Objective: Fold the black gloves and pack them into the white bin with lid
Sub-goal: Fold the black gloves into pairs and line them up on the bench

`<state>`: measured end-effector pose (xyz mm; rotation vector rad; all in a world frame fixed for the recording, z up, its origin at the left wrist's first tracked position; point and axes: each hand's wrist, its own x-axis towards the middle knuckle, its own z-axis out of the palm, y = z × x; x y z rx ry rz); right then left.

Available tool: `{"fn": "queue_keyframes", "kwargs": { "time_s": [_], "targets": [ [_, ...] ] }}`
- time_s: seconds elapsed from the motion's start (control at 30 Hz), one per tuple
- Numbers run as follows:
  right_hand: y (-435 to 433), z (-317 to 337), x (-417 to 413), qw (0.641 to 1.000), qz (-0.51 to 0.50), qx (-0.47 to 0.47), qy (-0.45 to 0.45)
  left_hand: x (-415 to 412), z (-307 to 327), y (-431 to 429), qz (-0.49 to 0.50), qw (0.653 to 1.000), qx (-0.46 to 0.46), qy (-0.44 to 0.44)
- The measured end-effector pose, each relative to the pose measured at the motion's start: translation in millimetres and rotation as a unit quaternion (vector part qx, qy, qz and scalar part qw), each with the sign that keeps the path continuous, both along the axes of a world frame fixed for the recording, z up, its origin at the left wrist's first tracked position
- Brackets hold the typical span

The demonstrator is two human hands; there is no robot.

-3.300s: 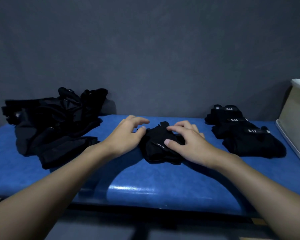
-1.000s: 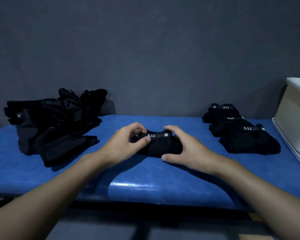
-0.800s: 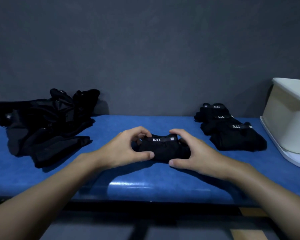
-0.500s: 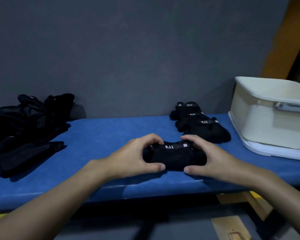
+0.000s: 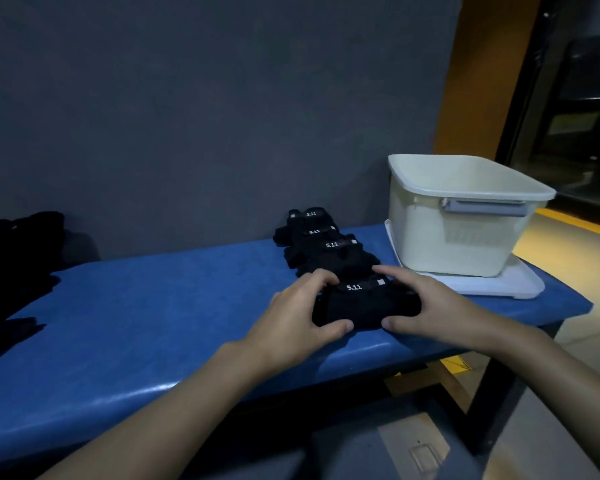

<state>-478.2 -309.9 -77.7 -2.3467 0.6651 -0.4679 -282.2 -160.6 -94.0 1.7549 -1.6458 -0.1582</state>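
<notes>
— Black folded glove bundle [image 5: 364, 306], label "5.11" uppermost: where is it entered?

— It is entered as lying on the blue counter [image 5: 153, 306], near the white bin [image 5: 430, 244], to the bin's left and towards the viewer. It is gripped at both ends. The left hand [image 5: 302, 317] is curled round the end farther from the bin, and the right hand [image 5: 430, 306] round the end nearer it. Both thumbs are tucked against the near edge.

— What other stock is listed?

— Row of folded gloves [image 5: 326, 247]: three labels can be read, and the row is placed just left of the bin, beyond the held bundle.
Lid [image 5: 492, 289]: laid flat beneath the bin.
Unfolded black pile [image 5: 14, 265]: kept well apart from the bin, at the counter's far left end.
Bin floor: hidden by the near wall, so no contents can be recorded.

— Which step is in hand?

— Folding of this pair is judged complete, and the bundle appears to be added at the near end of the row. Packing is judged not yet begun, and the pile is left to be folded.

— What is called for next?

— If the bundle is released, it should be pressed flat so the fold is not sprung. If it is packed, it must be kept pinched and lifted over the bin's left rim. The lid must be drawn from under the bin before closing.
</notes>
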Motion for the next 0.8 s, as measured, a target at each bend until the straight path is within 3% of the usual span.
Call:
{"fn": "queue_keyframes", "kwargs": {
  "time_s": [0.5, 0.8],
  "targets": [
    [12.7, 17.9, -5.8, 0.989, -0.073, -0.124, -0.023, -15.4, 17.5, -2.3, 0.055, 0.998, -0.023, -0.025],
    [40.6, 30.0, 35.2, 0.984, -0.003, -0.165, -0.061, 20.8, 38.0, 52.5, 0.127, 0.990, 0.003, -0.055]
  ]
}}
